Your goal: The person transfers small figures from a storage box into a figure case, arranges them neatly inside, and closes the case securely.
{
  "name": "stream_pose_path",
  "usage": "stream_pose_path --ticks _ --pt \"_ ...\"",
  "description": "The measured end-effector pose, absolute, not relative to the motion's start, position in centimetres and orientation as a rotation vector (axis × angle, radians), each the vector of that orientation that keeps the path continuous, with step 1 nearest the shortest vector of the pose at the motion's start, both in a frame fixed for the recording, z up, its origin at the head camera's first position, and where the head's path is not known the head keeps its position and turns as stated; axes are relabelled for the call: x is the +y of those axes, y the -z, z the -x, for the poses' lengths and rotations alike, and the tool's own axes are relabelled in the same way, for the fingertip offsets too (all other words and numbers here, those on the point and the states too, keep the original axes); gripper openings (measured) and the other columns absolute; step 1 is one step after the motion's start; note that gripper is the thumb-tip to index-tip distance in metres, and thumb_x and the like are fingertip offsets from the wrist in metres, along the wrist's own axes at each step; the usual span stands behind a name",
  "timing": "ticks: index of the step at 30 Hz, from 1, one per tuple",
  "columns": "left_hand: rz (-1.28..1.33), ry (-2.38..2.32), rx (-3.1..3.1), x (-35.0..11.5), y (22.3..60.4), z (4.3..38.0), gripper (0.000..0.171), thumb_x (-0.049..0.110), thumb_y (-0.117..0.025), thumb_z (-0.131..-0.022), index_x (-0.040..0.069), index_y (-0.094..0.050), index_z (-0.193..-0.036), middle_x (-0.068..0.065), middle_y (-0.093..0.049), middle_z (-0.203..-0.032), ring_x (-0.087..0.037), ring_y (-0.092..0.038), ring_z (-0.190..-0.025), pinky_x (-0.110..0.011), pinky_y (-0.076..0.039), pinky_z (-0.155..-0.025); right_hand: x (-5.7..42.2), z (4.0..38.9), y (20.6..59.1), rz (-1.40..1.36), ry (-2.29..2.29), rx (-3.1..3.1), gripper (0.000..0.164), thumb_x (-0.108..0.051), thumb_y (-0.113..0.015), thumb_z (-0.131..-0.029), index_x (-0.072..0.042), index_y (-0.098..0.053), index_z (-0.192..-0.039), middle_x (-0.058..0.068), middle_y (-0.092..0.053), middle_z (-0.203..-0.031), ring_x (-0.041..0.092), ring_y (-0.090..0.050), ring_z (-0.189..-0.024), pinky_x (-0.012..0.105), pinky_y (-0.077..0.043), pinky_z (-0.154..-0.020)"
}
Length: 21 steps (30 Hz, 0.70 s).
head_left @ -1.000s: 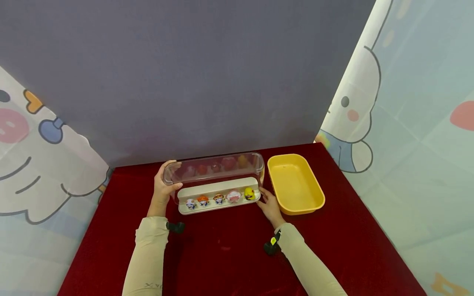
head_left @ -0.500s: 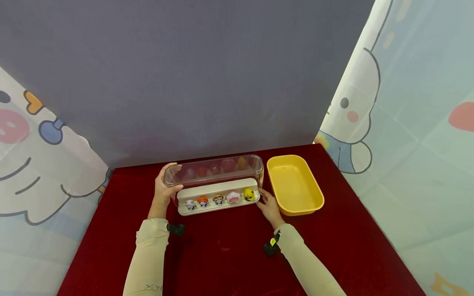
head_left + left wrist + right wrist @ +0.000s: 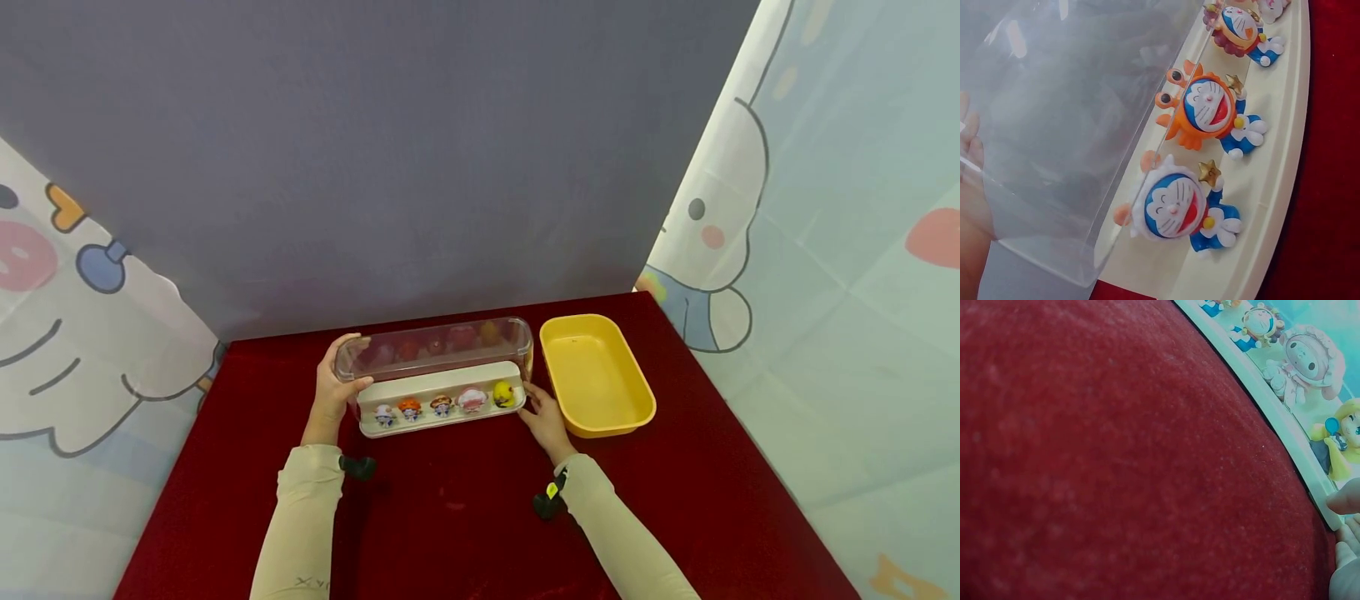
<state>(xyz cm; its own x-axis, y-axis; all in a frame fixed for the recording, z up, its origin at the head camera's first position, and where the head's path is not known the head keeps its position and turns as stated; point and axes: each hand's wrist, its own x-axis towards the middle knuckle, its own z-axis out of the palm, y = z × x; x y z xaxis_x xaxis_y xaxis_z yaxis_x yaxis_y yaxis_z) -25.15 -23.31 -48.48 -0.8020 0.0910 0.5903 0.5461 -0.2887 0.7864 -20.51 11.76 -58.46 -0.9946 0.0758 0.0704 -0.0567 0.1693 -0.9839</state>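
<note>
A clear plastic display-box cover (image 3: pixel 431 365), also large in the left wrist view, stands tilted over the back of a long cream base (image 3: pixel 435 385). At its left end my left hand (image 3: pixel 330 387) grips it, thumb in front and fingers behind. My right hand (image 3: pixel 546 418) pinches the base's front right corner, its thumb (image 3: pixel 1346 499) on the rim. Several small figurines stand in a row on the base: one in a white hood (image 3: pixel 1172 209), one in an orange crab hood (image 3: pixel 1207 112), a brown-maned one (image 3: pixel 442 405), a pink-hooded one (image 3: pixel 1310 359) and a yellow one (image 3: pixel 503 393).
A yellow plastic tray (image 3: pixel 600 379) sits right of the base, close beside my right hand. Dark red cloth (image 3: pixel 442 517) covers the table. A grey wall (image 3: pixel 435 167) rises behind, with printed cartoon curtains (image 3: pixel 840 333) on both sides.
The clear cover has sunk slightly toward the base and shifted a little right, my left hand moving with it. My right hand stays at the base's corner.
</note>
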Motion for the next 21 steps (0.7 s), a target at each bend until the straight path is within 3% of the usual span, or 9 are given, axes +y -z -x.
stream_pose_path --ticks 13,21 --pt "0.818 2.146 -1.663 -23.4 49.2 25.3 0.071 -0.030 -0.058 -0.059 -0.025 -0.033 -0.126 -0.015 -0.060 -0.118 -0.020 -0.054 -0.112 -0.026 -0.038 -0.102 11.5 19.4 56.2 -0.014 -1.964 -2.311 0.048 0.017 -0.056 -0.082 0.020 -0.043 -0.128 0.038 -0.043 -0.131 0.049 -0.039 -0.124 0.056 -0.034 -0.104" --pt "0.814 2.133 -1.702 -23.1 48.6 24.9 0.071 -0.034 -0.055 -0.058 -0.026 -0.033 -0.124 -0.016 -0.059 -0.118 -0.021 -0.053 -0.113 -0.025 -0.040 -0.101 11.2 18.7 54.8 -0.012 -1.975 -2.298 0.047 0.017 -0.055 -0.082 0.021 -0.042 -0.127 0.038 -0.044 -0.131 0.047 -0.040 -0.125 0.053 -0.033 -0.106"
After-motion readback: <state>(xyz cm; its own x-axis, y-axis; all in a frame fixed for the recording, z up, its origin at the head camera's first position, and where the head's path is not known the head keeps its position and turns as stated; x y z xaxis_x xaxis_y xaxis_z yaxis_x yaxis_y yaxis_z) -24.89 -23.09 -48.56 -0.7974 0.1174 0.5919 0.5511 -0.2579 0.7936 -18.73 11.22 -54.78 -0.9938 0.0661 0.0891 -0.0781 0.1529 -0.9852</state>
